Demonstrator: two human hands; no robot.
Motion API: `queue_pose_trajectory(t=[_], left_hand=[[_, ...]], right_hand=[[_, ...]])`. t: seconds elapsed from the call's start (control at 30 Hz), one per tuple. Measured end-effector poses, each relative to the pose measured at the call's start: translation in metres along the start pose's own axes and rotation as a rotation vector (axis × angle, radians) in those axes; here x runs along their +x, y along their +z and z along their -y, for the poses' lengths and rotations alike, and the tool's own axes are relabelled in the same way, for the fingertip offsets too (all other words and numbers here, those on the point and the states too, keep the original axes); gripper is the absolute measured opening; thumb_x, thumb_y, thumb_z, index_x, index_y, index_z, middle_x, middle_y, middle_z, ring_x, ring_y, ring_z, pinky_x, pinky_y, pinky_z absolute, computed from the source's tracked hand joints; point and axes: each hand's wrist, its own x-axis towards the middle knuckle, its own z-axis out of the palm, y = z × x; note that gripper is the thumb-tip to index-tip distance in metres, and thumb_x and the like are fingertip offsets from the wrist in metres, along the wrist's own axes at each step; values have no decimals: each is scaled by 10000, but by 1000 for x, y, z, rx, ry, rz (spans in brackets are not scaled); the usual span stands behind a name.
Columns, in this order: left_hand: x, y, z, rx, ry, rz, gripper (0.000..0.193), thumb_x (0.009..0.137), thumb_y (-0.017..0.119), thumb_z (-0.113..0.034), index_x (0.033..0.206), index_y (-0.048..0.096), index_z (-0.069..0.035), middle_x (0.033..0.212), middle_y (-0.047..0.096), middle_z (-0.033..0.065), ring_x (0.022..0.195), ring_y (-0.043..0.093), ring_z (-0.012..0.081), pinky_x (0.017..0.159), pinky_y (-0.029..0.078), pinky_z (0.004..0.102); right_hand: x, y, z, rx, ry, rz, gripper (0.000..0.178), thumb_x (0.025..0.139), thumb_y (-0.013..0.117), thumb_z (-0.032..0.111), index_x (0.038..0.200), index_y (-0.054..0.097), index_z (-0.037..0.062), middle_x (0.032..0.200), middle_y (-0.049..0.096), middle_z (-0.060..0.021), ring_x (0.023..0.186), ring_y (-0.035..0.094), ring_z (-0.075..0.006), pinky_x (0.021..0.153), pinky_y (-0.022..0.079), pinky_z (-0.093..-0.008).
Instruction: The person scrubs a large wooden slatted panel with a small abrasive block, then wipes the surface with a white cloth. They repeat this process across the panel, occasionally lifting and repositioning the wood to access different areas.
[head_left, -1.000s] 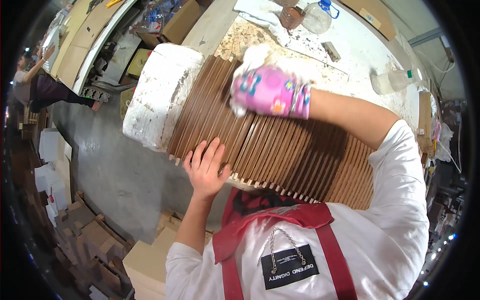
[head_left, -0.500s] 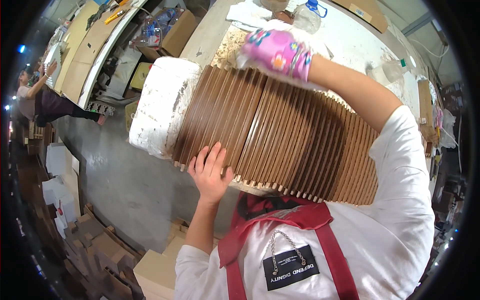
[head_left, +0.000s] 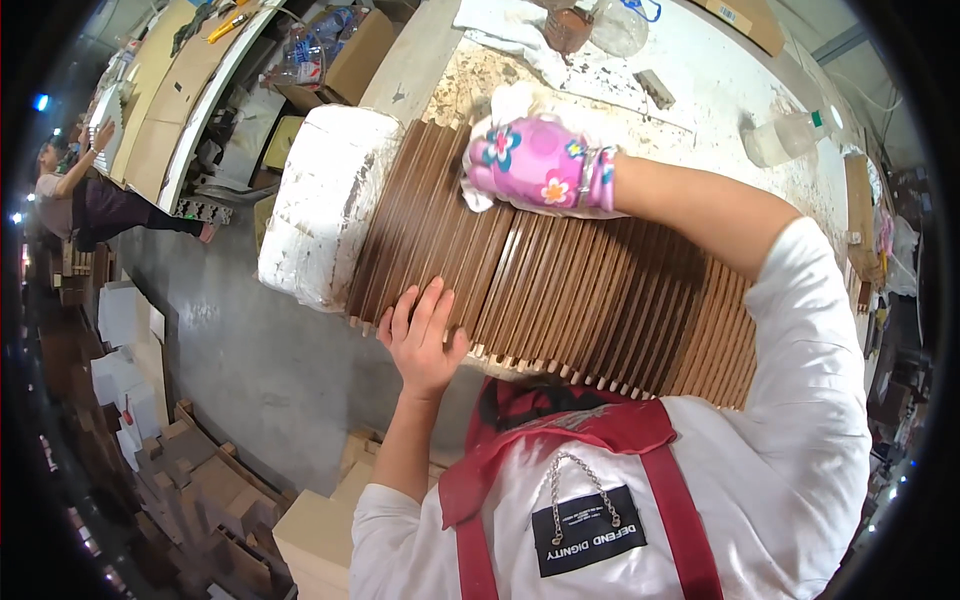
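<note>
A row of long brown wooden strips lies side by side across the bench in front of me. My right hand, in a pink flowered glove, presses a crumpled white cloth onto the strips towards their far ends. Bare, my left hand rests on the near ends of the strips at the left, its fingers stretched out. Against the leftmost strip stands a white block that looks wrapped in film. The palm of the gloved hand is hidden.
Behind the strips, the white bench carries a jar of brown liquid, a clear jug, a small grey block and a green-capped bottle. Cardboard boxes stand below left. Another person works at the far left.
My gloved right hand has come nearer to me with the cloth, from the strips' far ends onto their tops. My left hand stays in place.
</note>
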Motion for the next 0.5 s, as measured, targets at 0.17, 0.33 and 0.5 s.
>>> queue_pose_trajectory(t=[0.17,0.33,0.5], left_hand=[[-2,-5,-4,2,-3,20,424,896,517,-349,1177,696,-87,1325,633,35,1252,518,270,1053,315,423],[1,3,0,-7,-4,-17,419,893,521,-345,1174,698,-88,1317,638,37,1252,519,270,1056,312,424],[1,-1,2,-39,6,19,434,887,548,-341,1210,676,-81,1364,602,39,1293,477,286,1070,294,454]], right_hand=[[-8,-7,-68,1478,1112,-178,342,902,690,274,1142,633,36,829,674,-99,596,652,-101,461,567,-214],[-20,51,-19,2373,828,39,319,972,553,366,1068,627,71,889,688,-98,807,704,-173,656,614,-252],[-11,12,-18,2335,1049,-308,228,963,561,208,1072,596,10,890,673,-148,697,702,-168,543,616,-223]])
